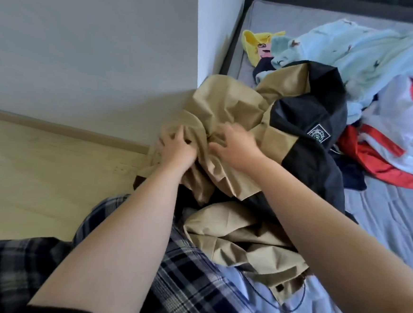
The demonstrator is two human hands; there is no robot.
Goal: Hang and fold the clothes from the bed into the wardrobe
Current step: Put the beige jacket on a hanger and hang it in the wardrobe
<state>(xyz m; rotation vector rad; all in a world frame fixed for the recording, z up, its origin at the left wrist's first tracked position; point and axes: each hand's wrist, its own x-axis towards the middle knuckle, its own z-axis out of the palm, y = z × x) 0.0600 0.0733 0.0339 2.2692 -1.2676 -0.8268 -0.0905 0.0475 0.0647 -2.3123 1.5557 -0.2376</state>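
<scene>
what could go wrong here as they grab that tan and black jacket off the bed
1. The left hand grips only a bunch of tan cloth on the tan and black jacket, and the right hand looks blurred on the fabric, so it may slip or lift crumpled.
2. The jacket overlaps the pile: the light blue patterned garment and red and white garment lie against it and might drag along.
3. Part already hangs past the bed edge and could reach the floor.

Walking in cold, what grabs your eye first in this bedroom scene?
Two bare hands at centre: the left hand grips a crumpled tan and black jacket, the right hand touching it. Behind, on the grey bed, sits a bright heap: pale blue fleece, a red and white garment.
</scene>
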